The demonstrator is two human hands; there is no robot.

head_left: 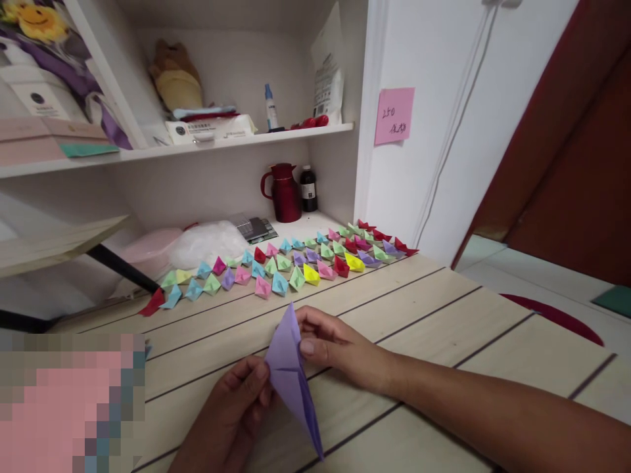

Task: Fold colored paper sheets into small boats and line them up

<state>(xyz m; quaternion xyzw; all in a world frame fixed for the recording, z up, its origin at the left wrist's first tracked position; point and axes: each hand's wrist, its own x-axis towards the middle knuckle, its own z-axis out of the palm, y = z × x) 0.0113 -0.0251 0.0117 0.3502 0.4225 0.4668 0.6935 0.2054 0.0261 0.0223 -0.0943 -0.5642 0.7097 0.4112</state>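
A folded sheet of purple origami paper (290, 371) is held upright between my two hands above the table. It has a pointed top, a pointed bottom and a crease across its middle; its right side shows open layers. My left hand (241, 394) pinches its left corner between thumb and fingers. On the far side, my right hand (340, 345) grips the right edge near the top, thumb in front and fingers partly hidden behind the paper. Beyond my hands, several small folded paper boats (296, 279) in many colours stand in rows along the table's back edge.
The slatted wooden table (424, 322) lies under my hands. A raised wooden stand (64, 246) is at the left, beside a clear plastic bag (210, 246). Behind are a red jug (284, 194), a dark bottle (308, 189) and a loaded shelf (296, 135). The lower left corner is blurred out.
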